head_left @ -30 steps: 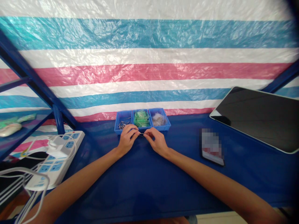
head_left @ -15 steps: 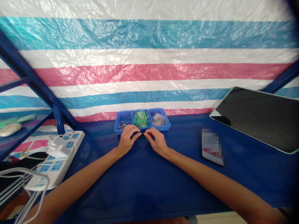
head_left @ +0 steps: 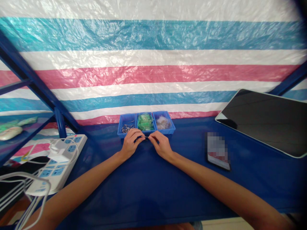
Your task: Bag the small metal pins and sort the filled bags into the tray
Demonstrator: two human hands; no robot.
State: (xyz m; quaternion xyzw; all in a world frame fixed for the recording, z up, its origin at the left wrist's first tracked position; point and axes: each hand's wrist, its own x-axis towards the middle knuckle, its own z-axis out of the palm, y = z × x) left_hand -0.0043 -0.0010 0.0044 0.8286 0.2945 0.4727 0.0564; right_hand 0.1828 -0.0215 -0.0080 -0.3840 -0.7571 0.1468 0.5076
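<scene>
A thin, pale metal piece like a pin point(head_left: 146, 137) spans the small gap between my hands; its exact kind is too small to make out. My left hand point(head_left: 130, 141) pinches one end between thumb and forefinger. The thumb and forefinger of my right hand point(head_left: 161, 144) close on the other end. Just behind the hands stand three joined blue bins. Several small metal pieces lie in the left bin point(head_left: 124, 119), green packets point(head_left: 145, 122) fill the middle one, and clear plastic bits point(head_left: 163, 122) sit in the right bin point(head_left: 170, 130).
A white power strip point(head_left: 59, 179) with cables and a plugged-in adapter lies at the left. To the right are a phone point(head_left: 217, 161) and a large dark-screened tablet point(head_left: 266, 121). Striped plastic sheeting point(head_left: 153, 73) hangs behind the blue table point(head_left: 148, 191).
My right hand has shifted very slightly right, widening the gap between the fingertips a little. Otherwise the scene stays the same.
</scene>
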